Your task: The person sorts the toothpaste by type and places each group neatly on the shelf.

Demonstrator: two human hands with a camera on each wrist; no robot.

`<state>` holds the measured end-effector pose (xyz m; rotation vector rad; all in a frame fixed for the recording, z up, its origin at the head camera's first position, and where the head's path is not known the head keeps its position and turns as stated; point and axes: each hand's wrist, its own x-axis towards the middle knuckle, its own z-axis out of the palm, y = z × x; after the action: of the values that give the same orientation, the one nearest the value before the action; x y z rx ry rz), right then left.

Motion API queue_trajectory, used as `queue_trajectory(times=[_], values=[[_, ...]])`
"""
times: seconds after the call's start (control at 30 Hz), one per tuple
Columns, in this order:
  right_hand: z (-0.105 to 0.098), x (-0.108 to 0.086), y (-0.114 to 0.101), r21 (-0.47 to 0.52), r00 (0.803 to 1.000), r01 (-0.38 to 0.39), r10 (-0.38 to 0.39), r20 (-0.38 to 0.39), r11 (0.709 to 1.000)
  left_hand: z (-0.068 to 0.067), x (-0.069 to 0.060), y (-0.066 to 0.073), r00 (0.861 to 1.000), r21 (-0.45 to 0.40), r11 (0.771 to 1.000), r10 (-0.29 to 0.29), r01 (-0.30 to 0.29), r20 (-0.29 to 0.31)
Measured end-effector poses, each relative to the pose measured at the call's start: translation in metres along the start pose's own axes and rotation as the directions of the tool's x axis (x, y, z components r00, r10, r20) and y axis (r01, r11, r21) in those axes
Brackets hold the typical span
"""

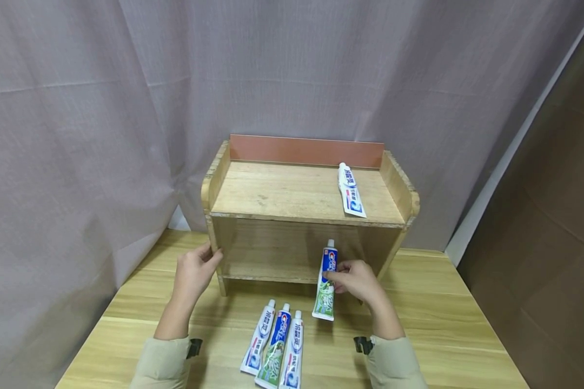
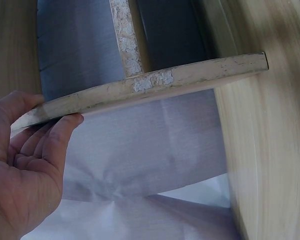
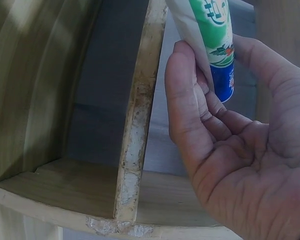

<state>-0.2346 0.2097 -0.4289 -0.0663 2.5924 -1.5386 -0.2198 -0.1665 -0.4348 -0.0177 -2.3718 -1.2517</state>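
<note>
In the head view a wooden shelf [image 1: 292,217] stands on the table. My left hand [image 1: 194,270] pinches its left side panel between thumb and fingers; the left wrist view shows that hand [image 2: 35,155] around the panel edge [image 2: 105,97]. My right hand [image 1: 357,281] holds a blue and green toothpaste tube [image 1: 327,281], cap up, in front of the lower compartment. In the right wrist view the hand [image 3: 240,130] grips this tube [image 3: 215,45] between thumb and fingers. A white tube [image 1: 351,192] lies on the top shelf, right of centre.
Before the shelf, on the table [image 1: 448,324], lie three tubes side by side: a white one [image 1: 259,337], a blue and green one [image 1: 275,348] and another white one [image 1: 292,351]. A grey curtain [image 1: 292,70] hangs behind; a brown surface [image 1: 540,216] stands at the right.
</note>
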Motion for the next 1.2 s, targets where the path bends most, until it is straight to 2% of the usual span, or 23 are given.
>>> queue_trajectory(times=[0.6, 0.93, 1.2], values=[[-0.008, 0.011, -0.001, -0.053, 1.000, -0.001, 0.000, -0.010, 0.999, 0.000, -0.001, 0.000, 1.000, -0.012, 1.000, -0.009, 0.009, 0.020], [-0.012, 0.021, -0.005, -0.063, 1.000, -0.004, 0.005, 0.015, 0.998, 0.000, 0.000, 0.001, 1.000, -0.018, 1.000, 0.011, -0.011, 0.010], [-0.013, 0.034, -0.002, -0.074, 1.000, 0.002, -0.002, -0.004, 0.997, 0.000, 0.000, 0.000, 1.000, -0.020, 1.000, 0.009, -0.009, 0.005]])
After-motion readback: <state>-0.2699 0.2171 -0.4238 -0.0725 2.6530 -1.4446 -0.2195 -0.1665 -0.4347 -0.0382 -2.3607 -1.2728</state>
